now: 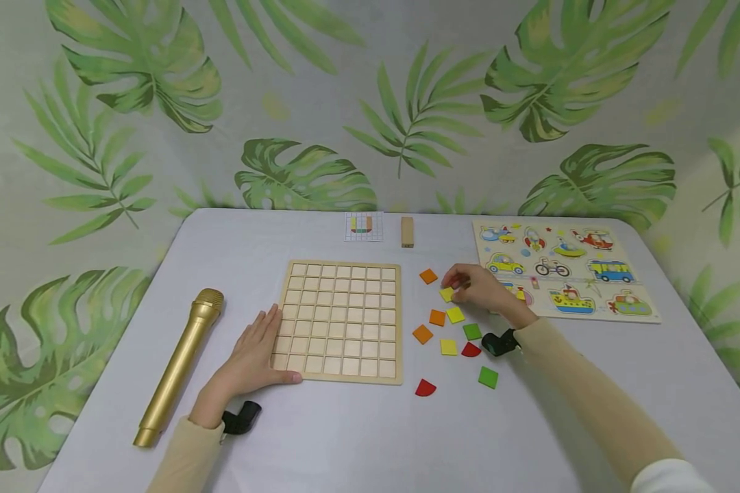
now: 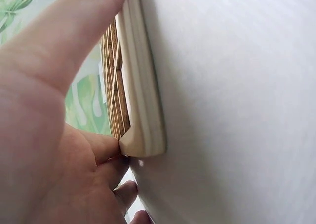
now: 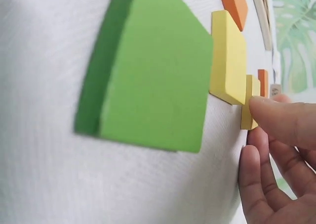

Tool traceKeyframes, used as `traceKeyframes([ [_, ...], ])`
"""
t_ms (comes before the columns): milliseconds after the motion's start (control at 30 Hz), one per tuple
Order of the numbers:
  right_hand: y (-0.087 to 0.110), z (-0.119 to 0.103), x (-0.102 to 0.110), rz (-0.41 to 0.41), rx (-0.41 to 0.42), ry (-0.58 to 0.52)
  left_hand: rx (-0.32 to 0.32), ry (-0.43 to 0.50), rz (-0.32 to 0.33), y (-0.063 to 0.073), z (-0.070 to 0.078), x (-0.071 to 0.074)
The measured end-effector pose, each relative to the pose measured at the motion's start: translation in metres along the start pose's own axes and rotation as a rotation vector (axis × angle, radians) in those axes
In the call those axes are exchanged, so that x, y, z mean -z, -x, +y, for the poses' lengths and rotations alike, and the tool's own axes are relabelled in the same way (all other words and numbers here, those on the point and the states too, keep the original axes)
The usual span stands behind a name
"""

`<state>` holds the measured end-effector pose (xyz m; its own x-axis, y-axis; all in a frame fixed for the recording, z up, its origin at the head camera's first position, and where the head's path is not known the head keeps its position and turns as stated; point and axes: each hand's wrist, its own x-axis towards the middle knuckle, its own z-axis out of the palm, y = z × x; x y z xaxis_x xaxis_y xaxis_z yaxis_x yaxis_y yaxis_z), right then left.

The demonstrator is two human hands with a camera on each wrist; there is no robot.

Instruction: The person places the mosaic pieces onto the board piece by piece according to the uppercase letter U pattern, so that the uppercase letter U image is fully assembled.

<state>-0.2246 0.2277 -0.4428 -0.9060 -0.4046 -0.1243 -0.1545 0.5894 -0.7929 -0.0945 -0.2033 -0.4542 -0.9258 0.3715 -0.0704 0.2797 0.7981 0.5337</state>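
A wooden grid board (image 1: 398, 322) with square cells lies on the table. My left hand (image 1: 255, 350) rests at its lower left corner, fingers straight along the left side and thumb on the front edge. In the left wrist view, the board's rounded corner (image 2: 143, 142) sits between thumb and fingers. To the right, my right hand (image 1: 479, 287) pinches a yellow square tile (image 1: 447, 294) at the table surface; the right wrist view has the thumb on this yellow tile (image 3: 250, 112). Around it lie orange tiles (image 1: 428, 276), yellow tiles (image 1: 455, 315), green tiles (image 1: 488, 376) and red quarter-circle tiles (image 1: 425, 388).
A gold microphone (image 1: 181, 363) lies left of the board. Behind the board are a small printed pattern card (image 1: 364, 226) and a wooden block (image 1: 407, 233). A vehicle puzzle board (image 1: 570, 274) lies at the back right, partly behind my right hand. A leaf-print cloth (image 1: 407, 103) hangs behind the table.
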Motion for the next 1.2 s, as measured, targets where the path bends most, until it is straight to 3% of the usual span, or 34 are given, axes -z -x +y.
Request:
traceKeyframes([
  [167,0.002,-0.003,-0.001,0.019,0.038,0.017,0.007,-0.005,-0.011,0.000,0.001,0.001],
  [500,-0.002,-0.001,0.001,-0.022,-0.018,0.013,0.010,0.006,-0.006,0.000,-0.001,-0.002],
  [767,-0.002,-0.019,0.006,-0.050,0.044,-0.054,0.009,0.013,-0.015,0.000,-0.002,-0.001],
  [867,-0.006,-0.027,0.004,-0.056,0.054,-0.059,0.016,0.022,-0.021,-0.001,-0.002,0.000],
  [933,-0.013,-0.022,0.000,-0.065,0.052,-0.094,0.020,0.025,-0.023,-0.001,-0.002,0.000],
  [1200,-0.033,-0.045,-0.018,-0.126,0.055,-0.219,0.011,0.030,-0.012,0.000,-0.004,-0.001],
])
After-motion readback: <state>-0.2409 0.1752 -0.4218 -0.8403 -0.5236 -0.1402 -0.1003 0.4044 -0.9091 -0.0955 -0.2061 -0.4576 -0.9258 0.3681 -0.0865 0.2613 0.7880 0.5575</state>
